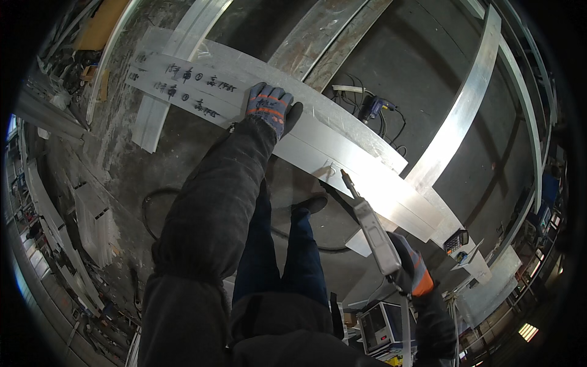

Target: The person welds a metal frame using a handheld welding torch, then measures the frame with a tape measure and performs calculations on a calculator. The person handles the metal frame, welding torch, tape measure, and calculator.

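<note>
Pressing flat on the long silver aluminium profile (pixel 318 147), the left hand (pixel 269 109) in a blue-grey knit glove lies fingers spread, palm down, near the end of the profile that bears black handwritten marks. This profile lies diagonally across other silver aluminium bars (pixel 461 110) over a dark concrete floor (pixel 422 61). The right hand (pixel 408 269), gloved in dark fabric with orange trim, is clamped around the grey pistol-shaped air tool (pixel 374 232); the tool's thin nozzle tip touches or sits just above the near edge of the profile, well along it from the left hand. Beyond the profile lies a blue power drill (pixel 372 109) with black cables. Near the profile's far end rests a small dark calculator (pixel 455 241).
</note>
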The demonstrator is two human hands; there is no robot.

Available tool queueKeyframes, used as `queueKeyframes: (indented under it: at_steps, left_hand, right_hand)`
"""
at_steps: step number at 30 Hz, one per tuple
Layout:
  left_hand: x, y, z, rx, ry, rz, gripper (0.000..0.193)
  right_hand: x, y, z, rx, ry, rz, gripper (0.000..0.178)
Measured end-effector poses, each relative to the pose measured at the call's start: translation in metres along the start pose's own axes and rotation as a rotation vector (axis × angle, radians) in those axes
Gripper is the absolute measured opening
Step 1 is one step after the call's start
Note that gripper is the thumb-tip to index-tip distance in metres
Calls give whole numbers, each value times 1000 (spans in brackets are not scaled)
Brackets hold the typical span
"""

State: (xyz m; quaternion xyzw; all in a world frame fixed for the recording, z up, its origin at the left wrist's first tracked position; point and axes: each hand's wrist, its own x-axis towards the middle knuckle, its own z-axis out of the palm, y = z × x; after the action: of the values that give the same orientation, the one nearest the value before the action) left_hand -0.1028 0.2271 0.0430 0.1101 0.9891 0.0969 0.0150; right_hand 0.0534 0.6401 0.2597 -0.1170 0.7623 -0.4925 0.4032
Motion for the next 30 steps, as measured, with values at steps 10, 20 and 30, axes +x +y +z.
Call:
queueKeyframes:
  at_steps: [10, 20, 30]
  left_hand:
    - [0, -1, 13, -43, -17, -13, 31]
    - [18, -5, 1, 73, -362, -29, 26]
    - [3, -5, 4, 39, -116, 8, 26]
  right_hand:
    - [-75, 38, 126, 661, 432, 406, 29]
    - [-73, 30, 136, 382, 435, 454, 49]
    - [-49, 7, 73, 212, 233, 267, 56]
